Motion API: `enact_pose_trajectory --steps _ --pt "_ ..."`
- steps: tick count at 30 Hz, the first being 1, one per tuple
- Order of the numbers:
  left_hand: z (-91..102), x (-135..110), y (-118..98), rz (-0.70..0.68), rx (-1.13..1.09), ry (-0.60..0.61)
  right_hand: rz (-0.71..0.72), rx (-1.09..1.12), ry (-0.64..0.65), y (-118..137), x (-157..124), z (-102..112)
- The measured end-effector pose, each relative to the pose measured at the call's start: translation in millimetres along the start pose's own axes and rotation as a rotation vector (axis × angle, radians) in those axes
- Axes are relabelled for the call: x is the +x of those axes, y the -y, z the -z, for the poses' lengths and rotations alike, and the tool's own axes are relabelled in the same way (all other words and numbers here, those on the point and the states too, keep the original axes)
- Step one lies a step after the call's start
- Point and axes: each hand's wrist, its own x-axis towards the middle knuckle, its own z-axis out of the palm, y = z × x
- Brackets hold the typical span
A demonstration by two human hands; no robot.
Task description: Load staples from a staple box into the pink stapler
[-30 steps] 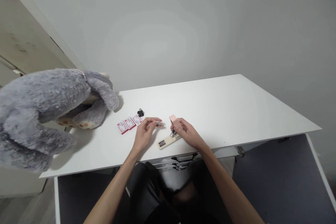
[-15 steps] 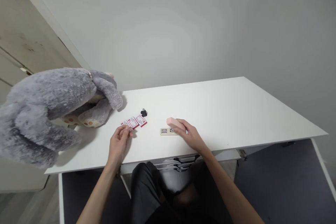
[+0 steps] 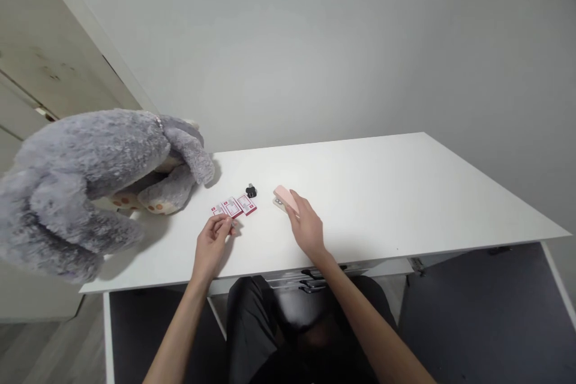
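Observation:
My right hand (image 3: 306,229) is closed around a pink oblong cover (image 3: 285,197), which looks like a lid. Beneath it lies a slim cream tray (image 3: 279,206) with silvery pieces, now mostly covered by the cover and the hand. My left hand (image 3: 213,247) pinches something small at its fingertips; I cannot make out what it is. Just beyond those fingers, several small white-and-red boxes (image 3: 232,207) lie in a slanting row. A small black item (image 3: 251,191) with a grey tip rests behind the boxes.
A large grey plush toy (image 3: 103,150) slumps over the left end of the white table (image 3: 382,186). Behind the table rises a grey wall (image 3: 315,42). Dark cabinet doors (image 3: 486,306) hang open below the tabletop, and drawer handles (image 3: 311,283) show at the front edge.
My right hand has turned and shifted left with the pink cover, bringing it over the cream tray, which now sits slanted. My left hand keeps its pinch beside the boxes. The view has shifted slightly.

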Motion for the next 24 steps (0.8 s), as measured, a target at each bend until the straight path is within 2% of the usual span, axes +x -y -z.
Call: enact_pose_trajectory --steps 5,9,14,18,24 --pt "-0.7 -1.6 -0.4 0.0 0.0 0.018 0.012 -0.108 -0.001 15.1 22.0 -49.1" --pt "-0.6 -1.8 0.7 -0.012 0.004 0.03 0.086 -0.122 0.019 19.5 30.2 -65.4" --pt "-1.7 -2.4 -0.9 -0.011 0.048 0.059 0.131 -0.016 0.006 18.1 14.7 -60.2" --pt "-4.7 -4.1 -4.9 0.005 0.068 0.097 0.158 0.037 -0.05 29.8 -10.5 -50.2" --pt "-7.8 -6.9 -5.8 0.022 0.085 0.157 0.403 -0.002 -0.008 47.4 -28.4 -41.0"
